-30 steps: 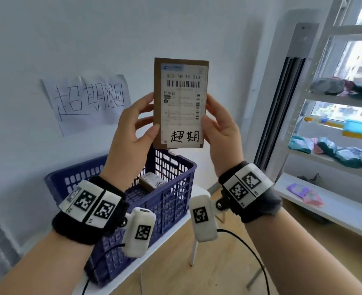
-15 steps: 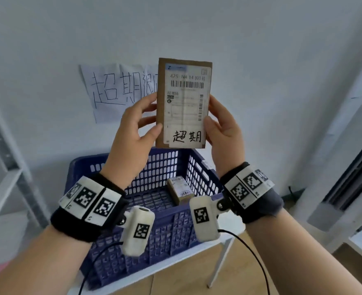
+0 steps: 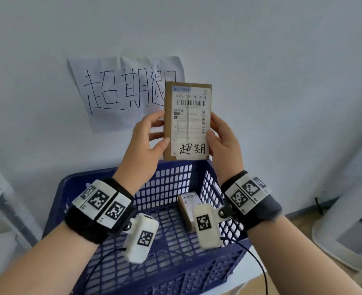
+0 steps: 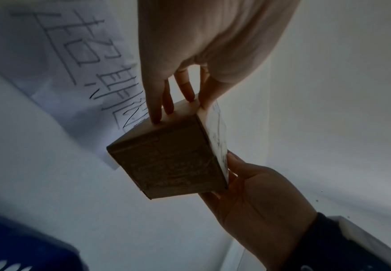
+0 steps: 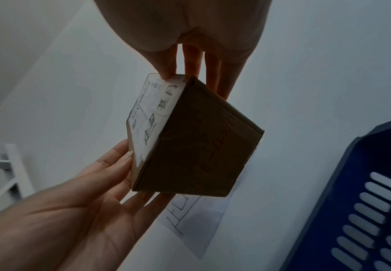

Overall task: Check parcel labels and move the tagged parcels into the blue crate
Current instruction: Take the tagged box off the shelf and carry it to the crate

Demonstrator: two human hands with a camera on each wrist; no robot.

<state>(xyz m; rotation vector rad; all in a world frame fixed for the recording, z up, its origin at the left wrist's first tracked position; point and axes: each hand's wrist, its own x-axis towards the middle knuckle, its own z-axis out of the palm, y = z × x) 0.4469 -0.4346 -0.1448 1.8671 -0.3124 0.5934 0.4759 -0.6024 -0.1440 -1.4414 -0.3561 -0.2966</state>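
Pale wall fills the background, with a handwritten paper sign taped to it above the blue crate; the crate sits on a white table whose front right corner just shows at the bottom of the head view. I hold the parcel upright over the crate's far rim, label facing me, with the handwritten tag at its lower edge plainly legible. My left hand pinches the parcel's left edge, thumb on the front face and fingers spread along the side and back; my right hand mirrors it on the right edge, thumb on the label, fingers behind. Both grips are narrow, closed on the cardboard.

I judge this a small, stiff carton, light enough for fingertips alone; the glossy label may be slick, so the bare cardboard edges are the better hold, and one hand across its width should manage the drop. Nothing suggests fragility, though I cannot tell the contents.

Another parcel already lies inside the crate near its right wall.

Against the earlier frames, my view has swung left and tipped down: the shelving and window at the right are gone, the sign is now fully in sight, and the crate sits centred beneath the parcel rather than off to the lower left; my grip is unchanged.
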